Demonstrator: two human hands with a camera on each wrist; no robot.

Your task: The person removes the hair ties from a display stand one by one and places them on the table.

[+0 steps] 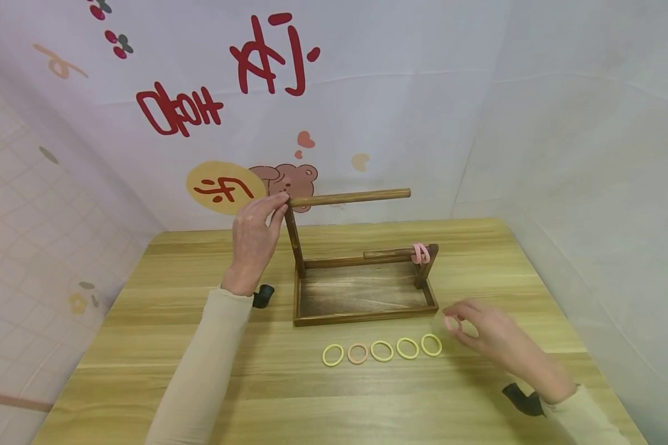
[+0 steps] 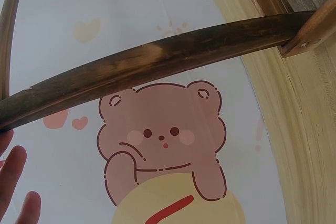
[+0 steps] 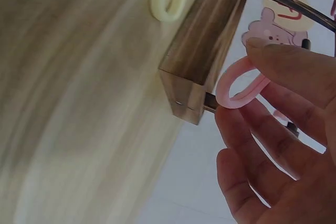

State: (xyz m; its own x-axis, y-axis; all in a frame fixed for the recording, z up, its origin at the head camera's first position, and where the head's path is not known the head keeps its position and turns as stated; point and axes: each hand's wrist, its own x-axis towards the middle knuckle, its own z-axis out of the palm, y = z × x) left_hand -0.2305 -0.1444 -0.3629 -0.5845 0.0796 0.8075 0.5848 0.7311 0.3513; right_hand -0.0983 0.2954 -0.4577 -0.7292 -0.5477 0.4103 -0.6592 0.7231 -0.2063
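A brown wooden rack (image 1: 362, 318) has a tray base, a tall post with a long upper bar (image 1: 351, 198), and a shorter post with a lower bar (image 1: 386, 254). My left hand (image 1: 258, 232) pinches the top corner of the tall post between thumb and fingers; its other fingertips (image 2: 31, 208) hang just below the wood in the left wrist view. To the right of the tray, my right hand (image 1: 492, 337) holds a pink ring (image 3: 228, 85) between thumb and fingertips. Pink rings (image 1: 420, 253) hang on the lower bar, close to the short post.
A row of rings lies in front of the rack: several yellow ones (image 1: 407, 348) and one pinkish-orange ring (image 1: 358, 354). Black wrist mounts (image 1: 522, 398) sit at the wrists. Behind the wooden table (image 1: 367, 408) stands a white printed curtain (image 1: 395, 93).
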